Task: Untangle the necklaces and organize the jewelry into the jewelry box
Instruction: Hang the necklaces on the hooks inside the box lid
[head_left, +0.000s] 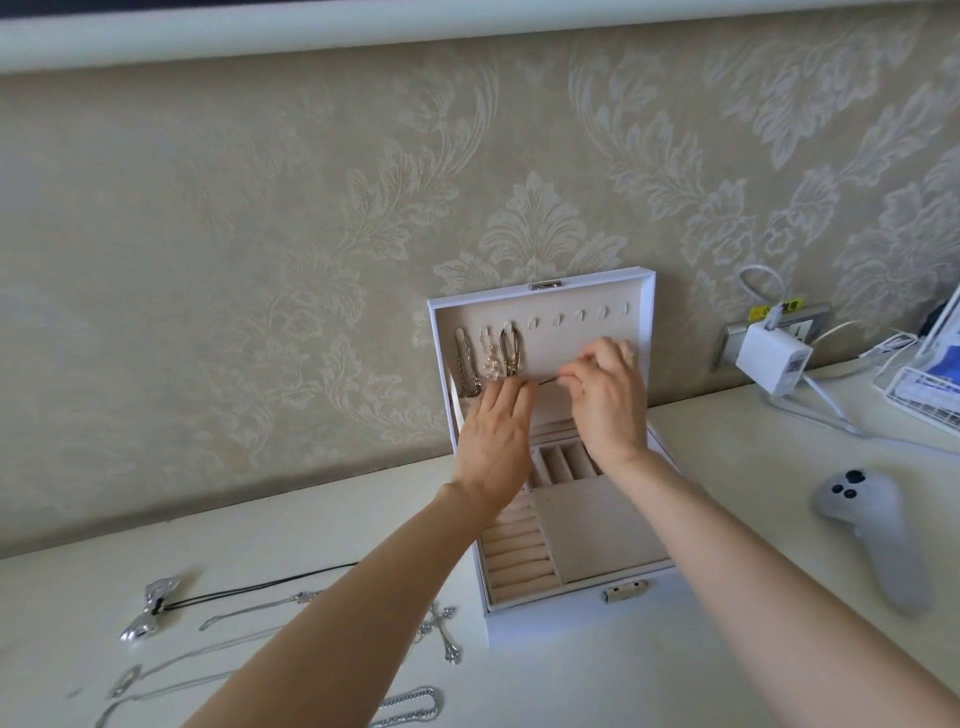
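- The jewelry box (563, 608) is set on the table (727, 613), open, with its white lid (647, 322) stood upright against the patterned wall (260, 234).
- A row of hooks (581, 315) is fitted along the top of the lid lining. Three necklaces (488, 358) are hung side by side on the leftmost hooks; the hooks to their right are bare.
- Both hands are raised in front of the lower part of the lid lining, above the tray.
- A thin dark strand (548, 382) is stretched level between the two hands.
- The left hand (493, 441) is seen from the back, fingers pointed at the lid, fingertips closed on the left end of the strand.
- The right hand (608, 400) is curled, with thumb and fingertips pinched on the right end of the strand.
- In the tray, ring rolls (519, 556) are placed front left, a flat compartment (608, 530) front right, and narrow slots (566, 462) behind.
- A metal clasp (626, 593) is mounted on the front wall.
- Left of the box, more jewelry is laid loose on the table: a silver bow pendant (150, 610) on a black cord (260, 590), a cross pendant (448, 631), and a silver chain (410, 704) at the near edge.
- A grey controller (865, 530) is placed right of the box, well apart from it.
- A white charger (774, 364) is plugged in at the wall behind.
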